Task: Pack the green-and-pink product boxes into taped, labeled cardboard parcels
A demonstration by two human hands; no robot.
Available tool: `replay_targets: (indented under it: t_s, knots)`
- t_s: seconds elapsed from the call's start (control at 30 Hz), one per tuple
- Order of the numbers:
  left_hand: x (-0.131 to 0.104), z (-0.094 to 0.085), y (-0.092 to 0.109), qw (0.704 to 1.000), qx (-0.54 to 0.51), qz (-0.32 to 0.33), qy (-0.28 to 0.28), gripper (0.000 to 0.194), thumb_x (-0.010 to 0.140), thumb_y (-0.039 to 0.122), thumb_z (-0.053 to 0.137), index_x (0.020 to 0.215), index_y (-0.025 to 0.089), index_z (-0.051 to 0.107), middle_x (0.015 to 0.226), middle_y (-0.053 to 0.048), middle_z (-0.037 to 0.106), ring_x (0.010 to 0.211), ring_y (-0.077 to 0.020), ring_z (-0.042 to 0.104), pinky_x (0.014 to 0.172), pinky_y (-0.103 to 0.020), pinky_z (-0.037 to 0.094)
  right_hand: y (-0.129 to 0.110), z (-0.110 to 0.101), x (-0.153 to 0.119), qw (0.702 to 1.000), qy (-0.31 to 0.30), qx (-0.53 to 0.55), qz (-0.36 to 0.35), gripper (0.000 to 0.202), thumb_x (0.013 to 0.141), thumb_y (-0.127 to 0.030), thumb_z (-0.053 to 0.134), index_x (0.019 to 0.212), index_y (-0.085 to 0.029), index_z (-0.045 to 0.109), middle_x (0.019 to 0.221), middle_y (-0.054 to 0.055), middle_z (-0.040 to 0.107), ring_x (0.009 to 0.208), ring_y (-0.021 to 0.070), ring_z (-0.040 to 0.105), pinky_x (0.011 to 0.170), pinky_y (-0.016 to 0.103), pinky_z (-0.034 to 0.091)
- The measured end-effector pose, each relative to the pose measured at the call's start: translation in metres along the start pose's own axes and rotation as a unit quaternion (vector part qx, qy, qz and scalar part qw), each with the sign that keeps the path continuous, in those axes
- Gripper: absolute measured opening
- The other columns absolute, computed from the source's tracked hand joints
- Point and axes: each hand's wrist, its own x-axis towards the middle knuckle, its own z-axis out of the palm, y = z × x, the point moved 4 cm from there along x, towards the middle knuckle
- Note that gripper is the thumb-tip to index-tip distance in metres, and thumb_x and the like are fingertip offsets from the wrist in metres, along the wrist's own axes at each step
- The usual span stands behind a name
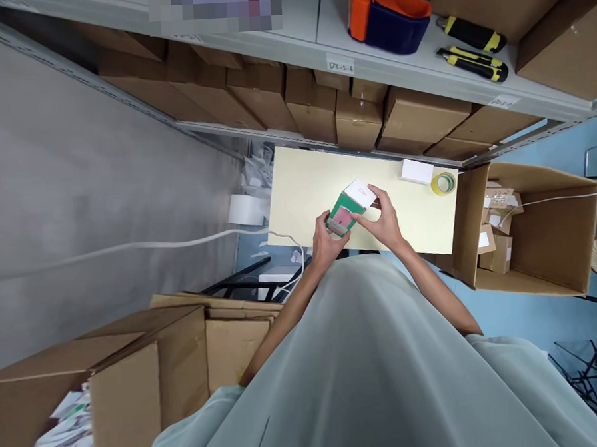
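Note:
A small green and white carton (345, 211) with a pink panel is held tilted above the cream tabletop (301, 183). My left hand (328, 240) grips its lower left end, thumb and fingers on opposite sides. At the upper right, my right hand (384, 219) closes round the white end of the carton, its thumb against the printed face. Some of the right fingers are hidden behind the carton. Beyond my right hand lie a white box (416, 171) and a roll of yellow tape (443, 183).
A shelf of brown cartons (312, 106) runs behind the table, with box cutters (475, 64) on its upper level. To the right stands a large open carton (551, 277) holding small boxes. A white cable (189, 242) crosses on the left, above more cardboard boxes (180, 356).

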Motion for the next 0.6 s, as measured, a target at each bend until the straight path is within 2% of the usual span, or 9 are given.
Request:
replay_targets:
  t_s: [0.07, 0.17, 0.33, 0.47, 0.6]
  knots:
    - [0.003, -0.01, -0.003, 1.0, 0.024, -0.01, 0.004, 0.085, 0.081, 0.032, 0.092, 0.155, 0.028, 0.051, 0.146, -0.013, 0.065, 0.133, -0.031, 0.071, 0.096, -0.041, 0.07, 0.004, 0.013, 0.019, 1.0, 0.006, -0.003, 0.008, 0.081, 0.099, -0.074, 0.075, 0.165, -0.033, 0.052, 0.158, 0.015, 0.062, 0.14, 0.0339, 0.066, 0.114, 0.053, 0.065]
    - [0.013, -0.031, -0.013, 0.997, 0.066, -0.031, 0.03, 0.081, 0.08, 0.03, 0.093, 0.152, 0.027, 0.056, 0.14, -0.012, 0.066, 0.129, -0.031, 0.072, 0.1, -0.042, 0.068, 0.008, 0.044, 0.054, 0.999, -0.025, -0.001, 0.028, 0.08, 0.098, -0.078, 0.072, 0.161, -0.031, 0.058, 0.158, 0.016, 0.062, 0.137, 0.0342, 0.069, 0.114, 0.053, 0.065]
    - [0.05, -0.077, -0.048, 0.984, 0.109, -0.096, 0.099, 0.078, 0.073, 0.024, 0.097, 0.144, 0.027, 0.063, 0.135, -0.012, 0.068, 0.128, -0.0357, 0.072, 0.109, -0.048, 0.063, 0.008, 0.102, 0.097, 0.994, -0.09, 0.015, 0.066, 0.086, 0.094, -0.085, 0.07, 0.158, -0.028, 0.063, 0.168, 0.02, 0.056, 0.141, 0.0398, 0.067, 0.12, 0.062, 0.06]
    - [0.098, -0.105, -0.075, 0.973, 0.082, -0.171, 0.132, 0.074, 0.07, 0.021, 0.098, 0.136, 0.025, 0.067, 0.126, -0.011, 0.068, 0.124, -0.0376, 0.072, 0.107, -0.048, 0.061, 0.005, 0.134, 0.106, 0.99, -0.101, 0.038, 0.089, 0.076, 0.095, -0.083, 0.069, 0.147, -0.027, 0.071, 0.158, 0.018, 0.066, 0.139, 0.0387, 0.069, 0.118, 0.061, 0.061]
    - [0.143, -0.118, -0.091, 0.964, 0.047, -0.212, 0.154, 0.064, 0.071, 0.014, 0.097, 0.126, 0.023, 0.066, 0.12, -0.008, 0.066, 0.119, -0.032, 0.071, 0.101, -0.042, 0.058, 0.01, 0.156, 0.106, 0.986, -0.11, 0.042, 0.118, 0.066, 0.095, -0.078, 0.07, 0.135, -0.026, 0.075, 0.149, 0.017, 0.073, 0.133, 0.0353, 0.073, 0.115, 0.057, 0.063]
